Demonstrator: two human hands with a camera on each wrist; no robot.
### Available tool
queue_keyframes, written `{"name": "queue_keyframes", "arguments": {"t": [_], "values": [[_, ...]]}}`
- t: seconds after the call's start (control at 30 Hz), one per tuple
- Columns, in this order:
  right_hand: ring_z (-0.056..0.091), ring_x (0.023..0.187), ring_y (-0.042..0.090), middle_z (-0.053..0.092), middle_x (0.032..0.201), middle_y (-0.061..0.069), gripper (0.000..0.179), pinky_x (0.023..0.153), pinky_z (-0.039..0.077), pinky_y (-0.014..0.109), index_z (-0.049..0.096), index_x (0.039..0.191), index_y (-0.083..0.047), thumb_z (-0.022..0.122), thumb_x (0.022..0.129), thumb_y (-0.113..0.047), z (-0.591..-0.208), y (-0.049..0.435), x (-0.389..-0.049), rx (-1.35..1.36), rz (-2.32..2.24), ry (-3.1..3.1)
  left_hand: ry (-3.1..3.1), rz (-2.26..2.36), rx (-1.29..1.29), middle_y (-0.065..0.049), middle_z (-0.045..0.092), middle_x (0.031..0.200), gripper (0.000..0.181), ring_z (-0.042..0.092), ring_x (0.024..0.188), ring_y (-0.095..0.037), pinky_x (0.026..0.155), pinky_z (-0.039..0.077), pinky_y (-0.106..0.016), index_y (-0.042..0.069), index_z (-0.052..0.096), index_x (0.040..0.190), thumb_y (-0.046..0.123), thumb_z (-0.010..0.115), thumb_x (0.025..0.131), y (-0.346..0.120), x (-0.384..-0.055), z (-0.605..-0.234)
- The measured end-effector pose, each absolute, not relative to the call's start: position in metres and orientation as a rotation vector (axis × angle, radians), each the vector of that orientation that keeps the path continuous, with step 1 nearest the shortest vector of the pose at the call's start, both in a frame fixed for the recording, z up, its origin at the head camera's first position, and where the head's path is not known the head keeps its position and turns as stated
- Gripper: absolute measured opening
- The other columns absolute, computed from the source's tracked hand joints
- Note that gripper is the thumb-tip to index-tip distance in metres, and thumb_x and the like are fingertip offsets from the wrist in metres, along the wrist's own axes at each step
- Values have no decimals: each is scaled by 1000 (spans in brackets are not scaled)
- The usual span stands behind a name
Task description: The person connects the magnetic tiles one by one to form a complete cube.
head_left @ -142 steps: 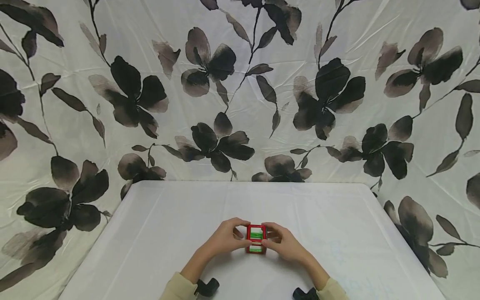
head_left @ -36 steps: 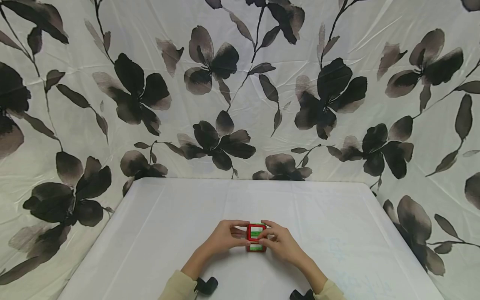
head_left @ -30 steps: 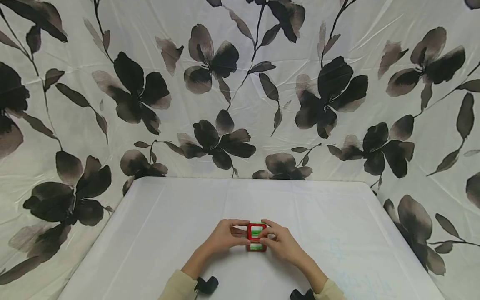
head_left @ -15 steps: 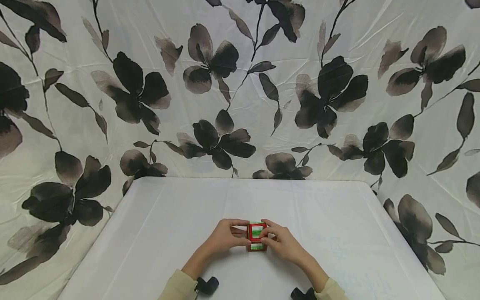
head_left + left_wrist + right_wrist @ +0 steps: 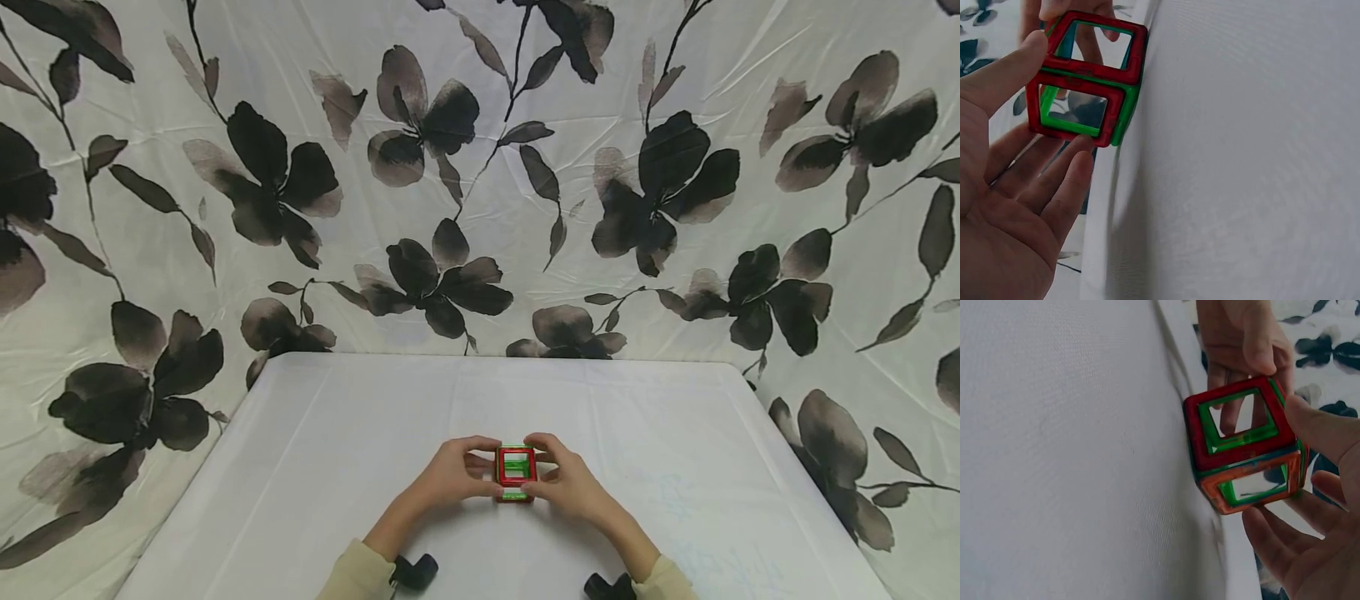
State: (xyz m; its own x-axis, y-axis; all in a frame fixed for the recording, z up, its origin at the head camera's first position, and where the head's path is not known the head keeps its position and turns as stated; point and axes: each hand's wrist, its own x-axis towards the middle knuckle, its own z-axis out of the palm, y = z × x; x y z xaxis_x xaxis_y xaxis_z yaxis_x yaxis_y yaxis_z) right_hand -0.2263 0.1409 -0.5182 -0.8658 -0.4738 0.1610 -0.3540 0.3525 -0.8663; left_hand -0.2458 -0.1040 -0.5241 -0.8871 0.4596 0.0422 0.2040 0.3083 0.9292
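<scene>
Both hands hold a small cube of square magnetic tiles [image 5: 516, 482] above the white table. Its open frames are red, green and orange; the right wrist view shows a red-framed face [image 5: 1241, 459] and an orange one beneath it. On the left side, the left hand [image 5: 452, 471] pinches it, thumb on the near edge and fingers at the far edge. Opposite, the right hand [image 5: 568, 479] grips the other side in the same way. In the left wrist view a green edge [image 5: 1126, 115] runs along the cube's side. Part of the cube is hidden behind the fingers.
The white-covered table [image 5: 337, 433] spreads around the hands. A light curtain with dark flowers [image 5: 450, 292] hangs behind it. Black devices, the left one [image 5: 415, 572] and the right one [image 5: 609, 587], sit at the wrists beside the cream sleeves [image 5: 358, 573].
The right fingers have moved off the cube's front face to its far right edge, the thumb staying near. The cube has tipped, showing its red-framed face more fully and the lower face narrower.
</scene>
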Motion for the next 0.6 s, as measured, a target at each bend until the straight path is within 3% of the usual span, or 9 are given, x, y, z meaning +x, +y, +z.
{"name": "queue_keyframes", "arguments": {"t": [0.1, 0.6], "values": [[55, 118, 34, 51, 137, 16, 71, 84, 52, 38, 43, 140, -1, 80, 82, -20, -522, 142, -229, -705, -1579, 2469, 2383, 1570, 628, -5, 61, 125, 69, 66, 99, -13, 81, 53, -29, 7, 58, 131, 25, 88, 72, -103, -245, -524], [63, 105, 30, 59, 126, 18, 67, 81, 53, 34, 53, 133, -1, 85, 77, -19, -528, 145, -231, -595, -1703, 2372, 2423, 1552, 574, -3, 65, 120, 61, 67, 98, -14, 79, 53, -27, 9, 64, 126, 32, 86, 74, -99, -242, -520]]}}
